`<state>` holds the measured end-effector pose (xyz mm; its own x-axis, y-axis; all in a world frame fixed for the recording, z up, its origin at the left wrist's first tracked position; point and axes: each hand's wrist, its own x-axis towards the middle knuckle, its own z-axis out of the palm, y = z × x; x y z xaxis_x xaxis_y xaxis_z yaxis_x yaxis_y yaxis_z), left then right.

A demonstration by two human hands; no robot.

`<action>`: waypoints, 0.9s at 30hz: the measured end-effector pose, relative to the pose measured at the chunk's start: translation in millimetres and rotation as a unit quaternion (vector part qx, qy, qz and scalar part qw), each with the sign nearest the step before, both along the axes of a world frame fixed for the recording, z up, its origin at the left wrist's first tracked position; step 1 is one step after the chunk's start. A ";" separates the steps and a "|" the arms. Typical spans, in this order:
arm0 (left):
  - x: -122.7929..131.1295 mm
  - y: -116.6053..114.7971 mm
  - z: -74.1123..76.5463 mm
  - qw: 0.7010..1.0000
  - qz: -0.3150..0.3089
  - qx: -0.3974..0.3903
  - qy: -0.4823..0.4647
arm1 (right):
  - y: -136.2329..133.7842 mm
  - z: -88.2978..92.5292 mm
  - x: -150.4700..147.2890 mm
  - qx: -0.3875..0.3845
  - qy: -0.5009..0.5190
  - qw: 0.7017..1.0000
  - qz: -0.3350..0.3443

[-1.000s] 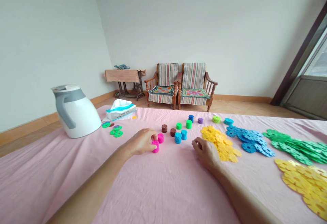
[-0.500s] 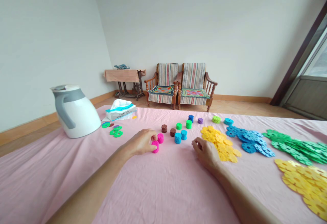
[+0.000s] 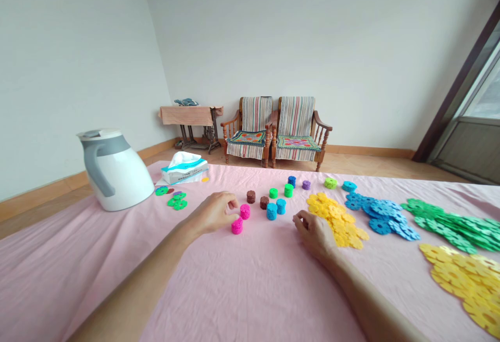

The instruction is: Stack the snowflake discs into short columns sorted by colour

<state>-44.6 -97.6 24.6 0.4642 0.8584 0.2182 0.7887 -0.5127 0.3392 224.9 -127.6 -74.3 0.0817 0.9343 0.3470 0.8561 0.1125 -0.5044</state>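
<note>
My left hand (image 3: 214,212) is open, thumb and fingers apart, just behind and left of two short stacks of pink discs. Its thumb is close to the nearer pink stack (image 3: 237,225); whether they touch I cannot tell. The other pink stack (image 3: 245,211) stands a little farther back. Curled and resting on the cloth, my right hand (image 3: 314,230) shows nothing in its fingers. It lies beside a loose pile of yellow flower-shaped discs (image 3: 336,219). Between the hands stand two light-blue stacks (image 3: 272,211) and two brown stacks (image 3: 251,196).
Green stacks (image 3: 288,190), a dark-blue stack (image 3: 291,181) and a purple one (image 3: 306,185) stand farther back. To the right spread blue discs (image 3: 383,212), green discs (image 3: 453,222) and more yellow discs (image 3: 464,279). A white jug (image 3: 125,178) and tissue box (image 3: 185,169) are left.
My left hand has let go of the nearer pink stack and drawn back slightly to the left. That stack now stands upright on the cloth. My right hand stays put.
</note>
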 end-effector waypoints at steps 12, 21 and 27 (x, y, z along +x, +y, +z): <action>33.8 -114.0 -67.2 0.969 -0.231 0.087 0.019 | -9.0 5.0 -9.1 0.011 -0.088 0.996 0.034; 37.6 -111.1 -77.9 0.975 -0.212 0.046 -0.039 | -13.9 10.2 -17.2 -0.013 -0.177 0.984 0.011; 37.4 -111.5 -83.3 0.976 -0.207 0.054 -0.048 | -21.7 16.4 -29.3 -0.061 -0.224 0.973 -0.012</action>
<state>-7.3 -209.2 -58.7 0.7396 0.5707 0.3567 0.4726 -0.8178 0.3284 195.6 -149.3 -57.9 -0.0308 0.9704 0.2397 0.9947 0.0532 -0.0877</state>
